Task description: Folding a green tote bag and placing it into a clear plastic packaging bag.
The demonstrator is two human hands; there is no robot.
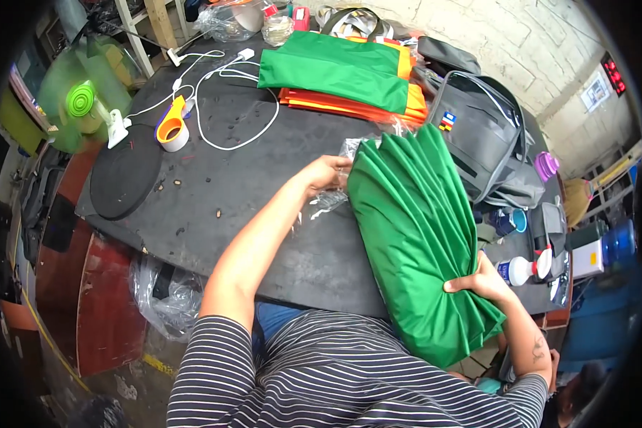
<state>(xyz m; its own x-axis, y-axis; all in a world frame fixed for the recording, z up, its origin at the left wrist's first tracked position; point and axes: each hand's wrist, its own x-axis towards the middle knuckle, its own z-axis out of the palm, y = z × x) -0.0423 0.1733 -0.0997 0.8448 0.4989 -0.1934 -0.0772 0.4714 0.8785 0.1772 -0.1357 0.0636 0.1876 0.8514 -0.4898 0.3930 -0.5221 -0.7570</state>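
Note:
A thick bundle of folded green fabric (414,214) slants over the table's near edge, its pleats fanned at the far end. My right hand (481,279) grips its near right side, thumb pressed into the gathered folds. Beyond the bundle's left side, my left hand (327,173) has its fingers closed on a crinkled clear plastic bag (328,201). Part of this plastic lies behind the green fabric, and my left fingertips are partly hidden in it. At the back of the table, another green fabric piece (335,68) rests on a stack of orange fabric pieces (342,105).
On the dark table (264,150) lie a tape roll in a dispenser (171,132), a white cable (228,148) and a round black disc (125,171). A small green fan (82,100) stands left. Right are a grey backpack (478,135) and a white spray bottle (521,271).

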